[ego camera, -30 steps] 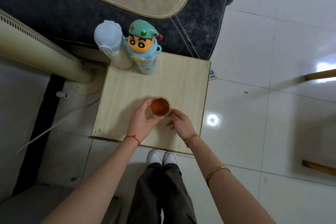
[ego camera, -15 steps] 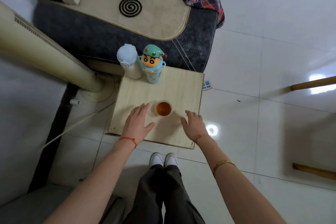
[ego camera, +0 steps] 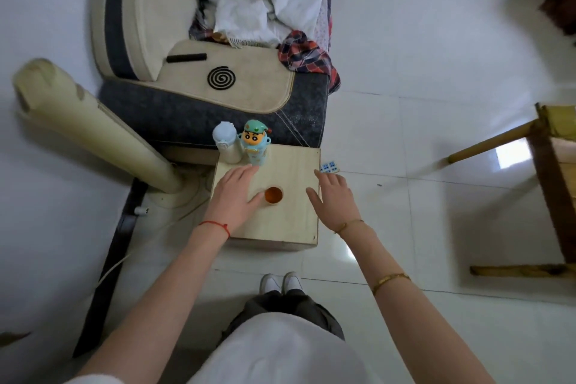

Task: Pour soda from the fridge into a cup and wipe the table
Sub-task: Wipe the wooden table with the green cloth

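Note:
A small clear cup [ego camera: 273, 195] holding amber drink stands near the middle of a low, pale wooden table [ego camera: 286, 224]. My left hand [ego camera: 233, 193] hovers flat just left of the cup, fingers spread, its thumb close to the cup's side but holding nothing. My right hand [ego camera: 335, 198] is open over the table's right edge, a hand's width from the cup. No soda bottle and no cloth are in view.
A white flask [ego camera: 226, 145] and a cartoon-figure bottle [ego camera: 256, 143] stand at the table's back left corner. Behind is a sofa [ego camera: 199, 87] piled with clothes. A tall cream fan [ego camera: 90, 128] leans at the left. A wooden chair [ego camera: 551, 171] is at the right. My feet [ego camera: 280, 282] are below.
My left hand let go of the cup and both hands opened and drew apart. The view has risen and pulled back, so the table looks smaller. The cup stayed put.

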Demonstrator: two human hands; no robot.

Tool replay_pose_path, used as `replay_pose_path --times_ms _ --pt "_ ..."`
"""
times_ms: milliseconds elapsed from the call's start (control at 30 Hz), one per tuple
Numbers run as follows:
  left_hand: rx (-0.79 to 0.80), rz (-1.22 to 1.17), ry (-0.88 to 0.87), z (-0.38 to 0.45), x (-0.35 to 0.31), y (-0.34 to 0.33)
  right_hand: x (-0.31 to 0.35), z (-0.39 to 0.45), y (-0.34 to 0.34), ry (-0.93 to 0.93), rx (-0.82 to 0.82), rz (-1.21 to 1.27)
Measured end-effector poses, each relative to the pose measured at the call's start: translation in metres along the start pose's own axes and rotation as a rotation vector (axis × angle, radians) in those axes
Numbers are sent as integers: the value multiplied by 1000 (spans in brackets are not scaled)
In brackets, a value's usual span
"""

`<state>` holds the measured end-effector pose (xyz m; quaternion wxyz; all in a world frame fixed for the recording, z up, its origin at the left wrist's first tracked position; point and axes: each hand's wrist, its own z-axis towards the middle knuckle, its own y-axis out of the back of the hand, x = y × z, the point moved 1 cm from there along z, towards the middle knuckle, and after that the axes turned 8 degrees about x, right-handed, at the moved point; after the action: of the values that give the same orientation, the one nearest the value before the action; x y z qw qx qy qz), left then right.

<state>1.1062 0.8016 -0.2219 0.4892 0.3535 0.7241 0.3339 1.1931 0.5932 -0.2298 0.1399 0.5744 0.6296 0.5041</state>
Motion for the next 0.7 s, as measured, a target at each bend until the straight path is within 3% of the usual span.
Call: replay_pose_path --times_ms 267,700 --pt "37 48 -146 -25 -41 12 -9 -72 20 -78 -98 59" --pt "140 116 -492 -23 -169 -9 -102 -199 56 -386 -351 217"
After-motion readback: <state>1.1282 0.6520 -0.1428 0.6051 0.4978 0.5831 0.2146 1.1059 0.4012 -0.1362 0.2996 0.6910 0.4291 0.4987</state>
